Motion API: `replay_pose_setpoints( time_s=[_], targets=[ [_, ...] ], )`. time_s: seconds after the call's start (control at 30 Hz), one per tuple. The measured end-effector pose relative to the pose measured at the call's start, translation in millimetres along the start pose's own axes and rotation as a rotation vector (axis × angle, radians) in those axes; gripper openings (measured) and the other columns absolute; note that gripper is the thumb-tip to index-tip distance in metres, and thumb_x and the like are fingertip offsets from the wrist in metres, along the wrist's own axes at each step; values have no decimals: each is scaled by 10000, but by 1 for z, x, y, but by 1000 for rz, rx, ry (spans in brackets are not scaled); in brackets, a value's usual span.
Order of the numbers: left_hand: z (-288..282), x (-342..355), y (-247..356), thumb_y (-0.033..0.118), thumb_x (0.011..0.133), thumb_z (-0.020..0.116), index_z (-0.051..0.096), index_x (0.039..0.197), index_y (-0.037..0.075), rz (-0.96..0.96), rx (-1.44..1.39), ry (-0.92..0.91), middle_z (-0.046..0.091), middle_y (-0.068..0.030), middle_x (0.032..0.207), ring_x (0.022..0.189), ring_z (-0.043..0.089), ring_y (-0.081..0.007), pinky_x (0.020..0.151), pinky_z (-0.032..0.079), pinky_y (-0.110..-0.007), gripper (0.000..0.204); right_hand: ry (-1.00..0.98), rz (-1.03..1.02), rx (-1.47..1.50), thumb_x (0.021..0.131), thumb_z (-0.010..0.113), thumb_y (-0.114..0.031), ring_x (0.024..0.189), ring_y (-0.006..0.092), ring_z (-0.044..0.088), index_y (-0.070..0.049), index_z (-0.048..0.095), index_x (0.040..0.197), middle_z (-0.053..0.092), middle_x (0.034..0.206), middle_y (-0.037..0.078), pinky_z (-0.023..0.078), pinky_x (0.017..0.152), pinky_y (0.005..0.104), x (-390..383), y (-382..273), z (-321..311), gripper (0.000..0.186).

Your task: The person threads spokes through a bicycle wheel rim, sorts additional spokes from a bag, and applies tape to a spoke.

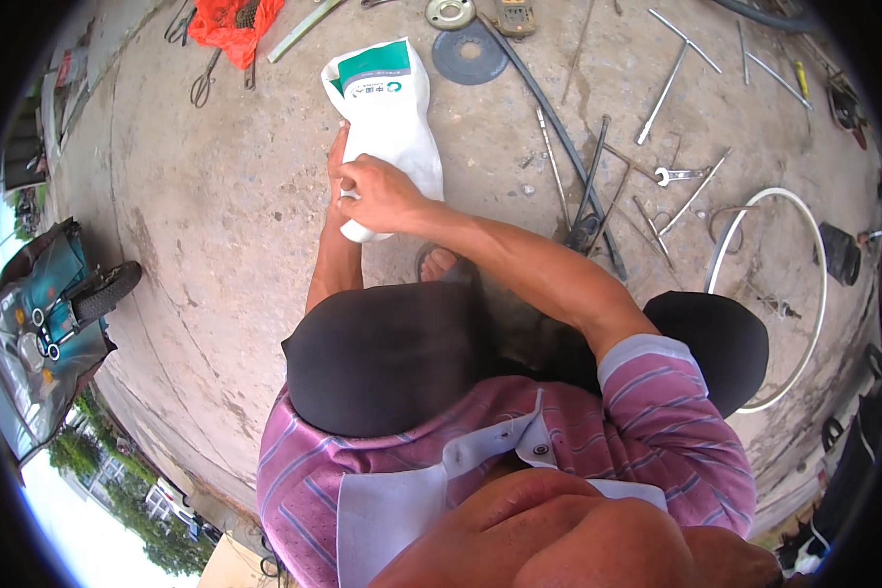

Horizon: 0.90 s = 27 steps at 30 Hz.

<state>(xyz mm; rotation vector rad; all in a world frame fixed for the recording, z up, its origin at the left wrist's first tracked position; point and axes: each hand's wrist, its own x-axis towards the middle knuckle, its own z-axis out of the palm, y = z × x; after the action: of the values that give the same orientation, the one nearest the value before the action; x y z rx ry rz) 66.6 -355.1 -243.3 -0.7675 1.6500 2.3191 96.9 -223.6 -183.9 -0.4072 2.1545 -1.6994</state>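
Clearly, the white bag [397, 137] lies lengthwise away from the person, its long axis almost in line with the left forearm. The left hand [337, 160] is at its left edge and is mostly hidden, so I cannot tell how its grip is closed. The right hand [382, 191] crosses over the lower half from the right, its fingers bent at the same edge; whether they pinch the bag, I cannot tell. The bag looks soft and smooth, slightly creased, with a green panel at the far end. Beyond this end lies a flat, round, grey disc [470, 57]. To the right are a shiny metal wrench [681, 176] and a thin white hoop [824, 279], on rough, stained concrete [235, 186].
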Motion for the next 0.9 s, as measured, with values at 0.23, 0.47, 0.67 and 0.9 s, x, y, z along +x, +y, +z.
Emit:
replay_pose_setpoints(
  time_s=[0.23,0.47,0.67,0.9],
  targets=[
    [-36,5,-14,437,956,646,475,1423,-83,164,727,303,586,-237,1288,1149,608,-337,977,504,-420,720,331,108,-102,834,753,-292,997,332,690,-30,664,1218,703,1093,168,544,868,430,-9,51,-73,473],
    [-26,-13,-12,457,797,817,513,1373,-88,218,1058,216,603,-282,1286,1165,622,-387,974,518,-451,849,58,610,-42,781,760,-566,1141,374,662,41,601,1314,688,1204,242,511,982,441,-7,93,-68,823],
    [-55,9,-35,264,815,829,563,1302,-94,172,645,47,698,-223,1165,1010,699,-291,832,570,-370,661,71,339,213,825,746,-493,1023,333,718,-6,703,1196,744,1072,216,541,892,413,-11,103,-43,614],
    [33,-46,40,56,929,575,618,1156,-56,283,560,40,694,-121,1078,895,647,-172,794,519,-316,257,89,464,539,897,697,-339,965,264,708,38,684,1204,741,1077,174,536,841,409,-18,98,-41,486]
  ],
)
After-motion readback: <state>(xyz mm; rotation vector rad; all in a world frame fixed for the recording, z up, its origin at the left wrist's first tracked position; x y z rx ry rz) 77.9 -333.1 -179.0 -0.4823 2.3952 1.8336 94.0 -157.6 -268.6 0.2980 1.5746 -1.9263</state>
